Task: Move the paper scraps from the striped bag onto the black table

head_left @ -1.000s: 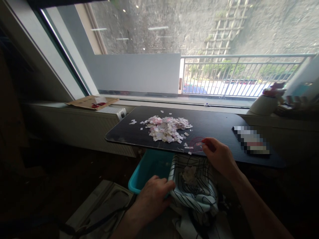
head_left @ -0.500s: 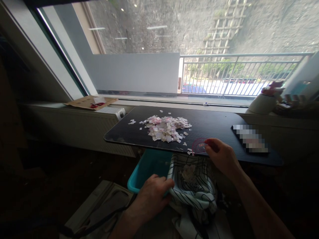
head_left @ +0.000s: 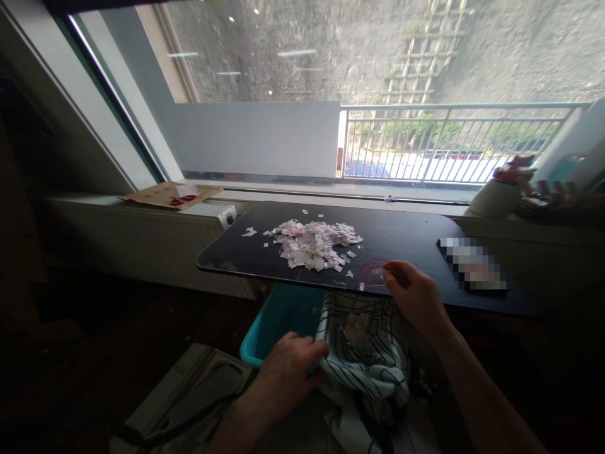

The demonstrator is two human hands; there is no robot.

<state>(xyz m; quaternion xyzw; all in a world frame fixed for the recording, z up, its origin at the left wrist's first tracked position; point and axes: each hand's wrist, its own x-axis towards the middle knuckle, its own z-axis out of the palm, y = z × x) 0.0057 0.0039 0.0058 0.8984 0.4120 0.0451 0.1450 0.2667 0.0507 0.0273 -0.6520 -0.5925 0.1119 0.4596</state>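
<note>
My right hand (head_left: 412, 287) pinches a clear, pink-edged protractor (head_left: 367, 267) by its right end. The protractor lies against the front edge of the black tabletop (head_left: 397, 236), with a small paper scrap (head_left: 362, 286) at its lower left corner. To its left a heap of torn paper scraps (head_left: 314, 243) spreads over the tabletop. Below, my left hand (head_left: 297, 359) is closed around the near left rim of a bin lined with a striped cloth (head_left: 373, 372). Some paper scraps (head_left: 357, 329) sit inside that lining. A teal bin (head_left: 253, 350) stands directly left of it.
A blurred-out flat dark object (head_left: 474, 265) lies at the tabletop's right end. Red-handled scissors (head_left: 183, 199) rest on brown cardboard (head_left: 155, 194) by the window. A pale rounded figure (head_left: 496, 194) stands on the right sill. Small scraps lie on the tabletop's left side (head_left: 249, 232).
The protractor and my right hand have shifted slightly left and up. Several scraps at the table's front edge are gone, leaving one there. My left hand stays on the rim.
</note>
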